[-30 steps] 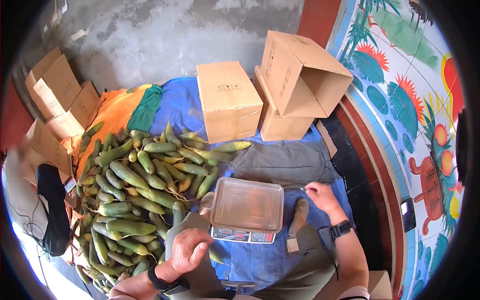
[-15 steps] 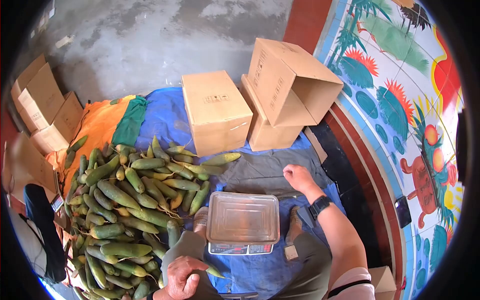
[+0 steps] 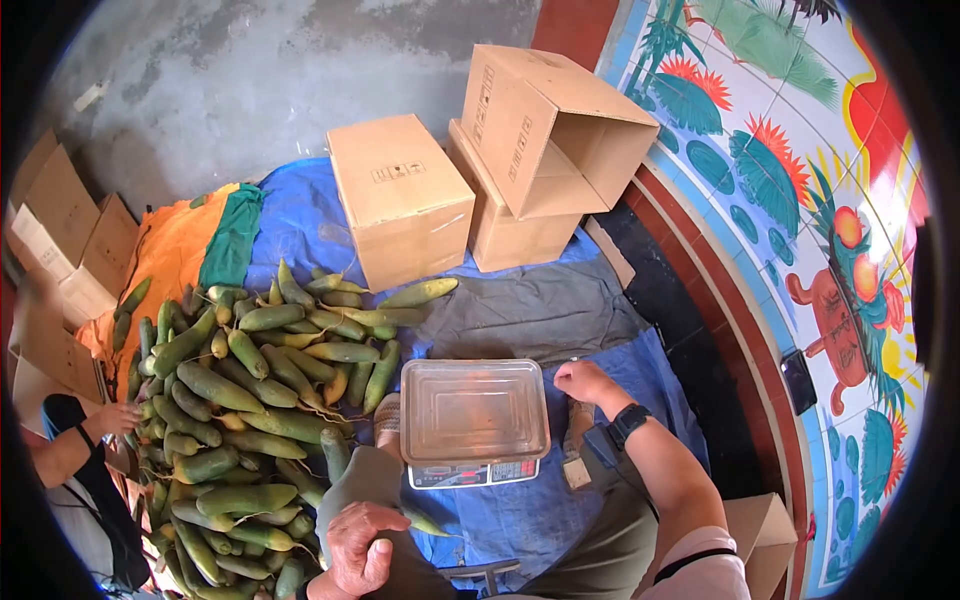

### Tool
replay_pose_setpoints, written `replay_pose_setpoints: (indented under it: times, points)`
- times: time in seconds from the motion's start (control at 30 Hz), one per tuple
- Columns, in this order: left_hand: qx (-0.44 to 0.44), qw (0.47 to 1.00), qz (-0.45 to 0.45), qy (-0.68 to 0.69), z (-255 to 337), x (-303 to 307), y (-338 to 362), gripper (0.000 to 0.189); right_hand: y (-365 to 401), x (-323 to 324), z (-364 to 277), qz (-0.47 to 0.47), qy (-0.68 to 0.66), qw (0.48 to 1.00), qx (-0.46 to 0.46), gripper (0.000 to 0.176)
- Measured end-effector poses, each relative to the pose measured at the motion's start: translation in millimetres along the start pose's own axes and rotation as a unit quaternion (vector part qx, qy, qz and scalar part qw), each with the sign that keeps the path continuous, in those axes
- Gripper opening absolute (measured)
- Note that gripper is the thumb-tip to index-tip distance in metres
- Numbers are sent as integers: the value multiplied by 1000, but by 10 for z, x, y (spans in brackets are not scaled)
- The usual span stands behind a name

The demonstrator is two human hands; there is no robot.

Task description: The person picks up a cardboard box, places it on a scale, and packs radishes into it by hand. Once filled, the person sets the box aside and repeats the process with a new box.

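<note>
My left hand (image 3: 356, 548) rests over my left thigh, its fingers loosely bent and the thumb apart, with nothing in it. A green radish (image 3: 425, 520) pokes out beside that knee. My right hand (image 3: 588, 383) is closed, with nothing showing in it, just off the right edge of a clear plastic tub (image 3: 474, 465). The tub, with no radish in it, sits on a digital scale (image 3: 440, 478) between my feet. Left of the scale spreads a big heap of green radishes (image 3: 285, 425).
Cardboard boxes (image 3: 400, 200) stand at the back, one open box (image 3: 560, 130) stacked on another. More cartons (image 3: 65, 235) are at the far left. Another person's hand (image 3: 118, 418) reaches to the heap's left edge. Blue tarp (image 3: 510, 520) covers the floor; a painted tile wall (image 3: 740, 190) runs along the right.
My right hand has come down and in towards the tub's right edge. Another person's hand has appeared at the heap's left side. The view has shifted slightly; my left hand stays on my thigh.
</note>
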State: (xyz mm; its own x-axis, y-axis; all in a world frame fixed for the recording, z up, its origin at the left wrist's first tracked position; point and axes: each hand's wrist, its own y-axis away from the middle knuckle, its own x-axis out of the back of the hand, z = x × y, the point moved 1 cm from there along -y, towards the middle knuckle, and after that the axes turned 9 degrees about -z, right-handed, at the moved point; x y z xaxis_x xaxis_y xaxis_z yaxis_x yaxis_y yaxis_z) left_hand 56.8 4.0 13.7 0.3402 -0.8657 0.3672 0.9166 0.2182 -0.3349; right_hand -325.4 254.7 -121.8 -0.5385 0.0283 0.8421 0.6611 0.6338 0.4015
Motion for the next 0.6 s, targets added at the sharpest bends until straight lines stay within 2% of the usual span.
replay_pose_setpoints:
  times: [0.07, 0.13, 0.23, 0.33, 0.4, 0.47, 0.6]
  points:
    - [1, 1000, 3, -8, 11, -4, 0, 48, -16, 124, -1, 28, -12, 999, 15, 21]
    - [4, 1000, 1, -3, -1, -3, 10, 43, -131, 406, 2, 63, -111, 992, -3, 24]
    - [-11, 999, -33, -8, 139, 67, -63, 34, -407, 842, -62, 129, -92, 987, 3, 23]
    - [7, 999, -39, -19, 124, 72, -76, 33, -816, 1314, -124, 187, -85, 978, 24, 25]
    - [1, 998, -47, -31, 68, 115, -105, 32, -1314, 1572, 19, 266, -38, 962, 51, 28]
    - [14, 998, -52, -41, 70, 147, -140, 31, -1646, 1903, -9, 311, -16, 950, 37, 31]
    - [49, 996, -53, -57, 65, 204, -243, 31, -2245, 2349, -217, 349, -81, 934, 19, 45]
